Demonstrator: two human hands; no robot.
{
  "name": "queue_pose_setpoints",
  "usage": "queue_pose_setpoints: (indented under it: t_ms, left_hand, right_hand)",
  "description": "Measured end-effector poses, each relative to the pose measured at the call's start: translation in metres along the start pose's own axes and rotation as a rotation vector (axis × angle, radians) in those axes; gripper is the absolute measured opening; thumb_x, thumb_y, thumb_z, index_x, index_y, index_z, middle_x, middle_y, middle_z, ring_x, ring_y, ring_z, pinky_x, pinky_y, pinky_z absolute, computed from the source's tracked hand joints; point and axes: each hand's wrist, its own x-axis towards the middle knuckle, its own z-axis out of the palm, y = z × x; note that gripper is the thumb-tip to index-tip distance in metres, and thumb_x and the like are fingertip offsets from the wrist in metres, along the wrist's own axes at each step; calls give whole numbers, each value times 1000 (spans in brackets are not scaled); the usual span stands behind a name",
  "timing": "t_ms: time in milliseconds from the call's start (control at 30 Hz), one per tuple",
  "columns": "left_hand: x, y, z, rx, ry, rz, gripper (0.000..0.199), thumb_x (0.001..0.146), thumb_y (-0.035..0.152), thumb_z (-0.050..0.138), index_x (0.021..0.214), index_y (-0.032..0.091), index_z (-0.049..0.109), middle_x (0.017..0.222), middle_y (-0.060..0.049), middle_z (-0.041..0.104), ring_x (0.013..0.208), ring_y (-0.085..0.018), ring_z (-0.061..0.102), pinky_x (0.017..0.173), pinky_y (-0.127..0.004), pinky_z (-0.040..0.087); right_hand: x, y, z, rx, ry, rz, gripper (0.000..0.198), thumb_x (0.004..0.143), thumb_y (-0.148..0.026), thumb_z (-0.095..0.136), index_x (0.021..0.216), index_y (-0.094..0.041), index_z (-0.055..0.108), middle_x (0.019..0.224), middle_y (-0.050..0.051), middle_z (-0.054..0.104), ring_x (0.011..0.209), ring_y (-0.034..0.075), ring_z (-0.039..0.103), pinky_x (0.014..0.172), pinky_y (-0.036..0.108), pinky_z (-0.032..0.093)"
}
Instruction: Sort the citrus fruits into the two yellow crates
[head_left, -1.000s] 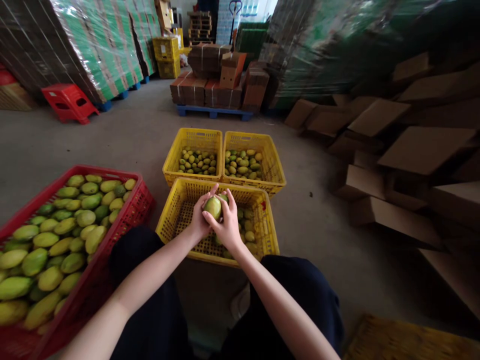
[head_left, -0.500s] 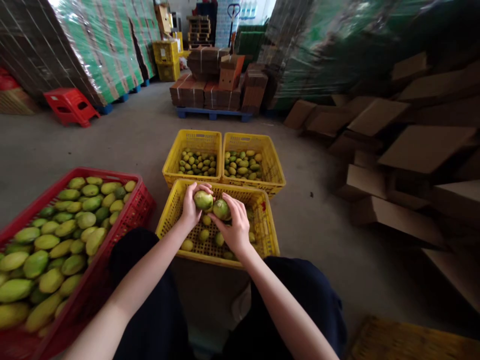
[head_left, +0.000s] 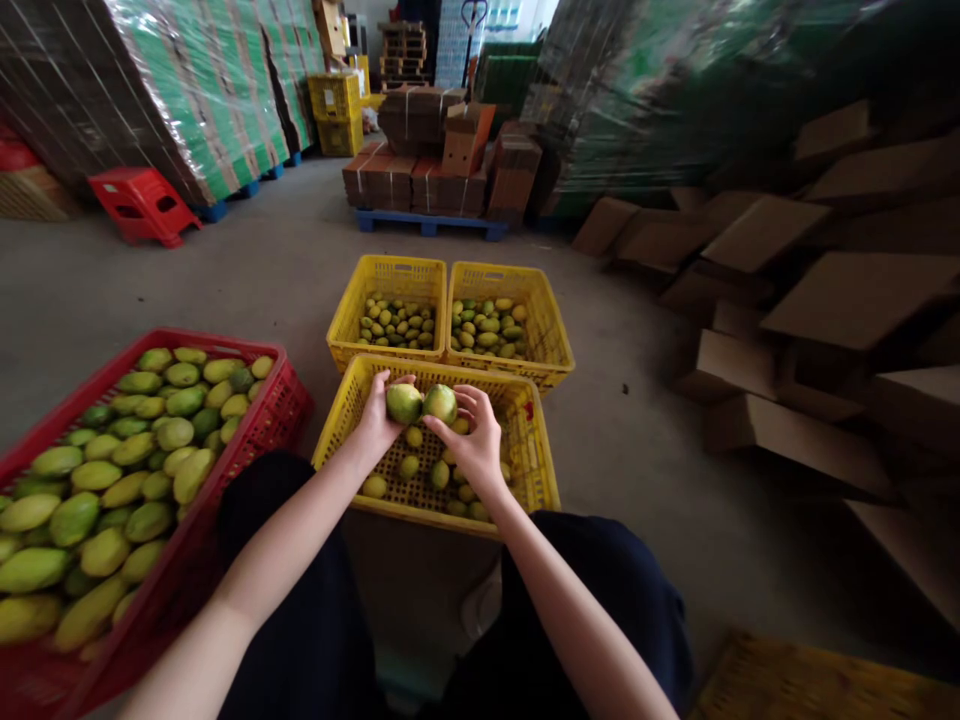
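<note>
My left hand [head_left: 380, 418] is closed round a green lemon [head_left: 404, 404], and my right hand [head_left: 477, 435] grips another green lemon [head_left: 440, 404] with thumb and fingers. The two lemons are side by side, nearly touching, above the near yellow crate [head_left: 541, 455]. Several loose lemons [head_left: 440, 474] lie on the bottom of that crate, some hidden by my right hand. On my left stands a red crate [head_left: 292, 400] filled with larger yellow-green lemons [head_left: 175, 433].
Behind the near crate stand a left yellow crate [head_left: 345, 320] and a right yellow crate [head_left: 551, 320], both holding lemons. Cardboard boxes [head_left: 772, 450] are heaped on the right. Farther off are a red stool [head_left: 146, 205] and a blue pallet [head_left: 431, 224] stacked with flattened cartons.
Both lemons have turned slightly in my fingers, and the right one has shifted up and a little left. My right hand's fingers have moved, uncovering more lemons in the crate below.
</note>
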Motion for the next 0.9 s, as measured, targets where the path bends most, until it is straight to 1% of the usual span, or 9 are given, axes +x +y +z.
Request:
queue_pose_setpoints:
  t_ms: [100,200,300,400,500,633,733,833,900]
  left_hand:
    - [0,-1,-1,-19,125,-142,35,91,36,41,73,17,64,64,-4,62,69,-18,64,67,-28,53]
    - [-2,-1,2,-37,207,-132,27,90,35,44,77,19,61,69,-3,63,77,-19,65,68,-30,55]
    - [-2,0,4,-60,211,-91,14,87,33,54,82,21,59,75,-2,65,81,-20,66,70,-31,57]
    - [-1,-2,4,-71,203,-91,14,88,33,56,85,19,60,80,-4,67,84,-20,66,72,-31,57]
    - [-2,-3,3,-90,142,-97,20,92,32,51,86,17,62,83,-6,69,86,-20,68,76,-31,56]
    - [-6,0,4,-89,20,-116,30,94,29,42,97,14,68,86,-9,72,85,-20,69,77,-32,56]
    - [-8,4,4,-48,-45,-116,34,92,30,41,99,13,70,82,-9,72,83,-21,69,74,-31,56]
    - [-9,7,5,-25,-77,-104,31,90,28,46,104,14,69,77,-6,71,75,-18,68,68,-29,55]
    - [-10,7,5,-25,-73,-84,29,88,23,50,109,17,68,76,-4,70,70,-16,68,65,-27,55]
  right_hand:
    - [3,9,5,245,-2,272,45,58,-39,83,89,-21,57,90,2,69,86,19,65,79,33,53]
    - [7,14,7,397,-4,489,39,57,-39,82,85,-20,62,81,0,69,74,15,63,69,27,50]
    - [8,14,7,512,-38,617,39,56,-38,81,87,-19,67,76,-2,68,68,12,61,62,23,46]
    - [5,12,7,566,-41,676,40,58,-40,80,90,-20,67,74,-2,68,65,12,62,60,23,46]
    - [3,13,8,602,-30,701,39,60,-44,79,88,-21,65,73,-2,69,65,15,64,61,27,49]
    - [1,13,10,675,-65,698,37,64,-47,76,88,-21,67,84,1,72,80,21,67,68,33,56]
    - [2,11,11,751,-73,722,34,66,-46,75,89,-21,68,90,2,73,86,22,67,71,35,58]
    - [4,7,10,795,-81,727,28,66,-39,76,86,-22,67,91,1,74,83,20,68,70,33,59]
    - [6,5,9,813,-89,733,25,65,-34,76,83,-21,65,88,0,74,75,19,68,66,31,59]
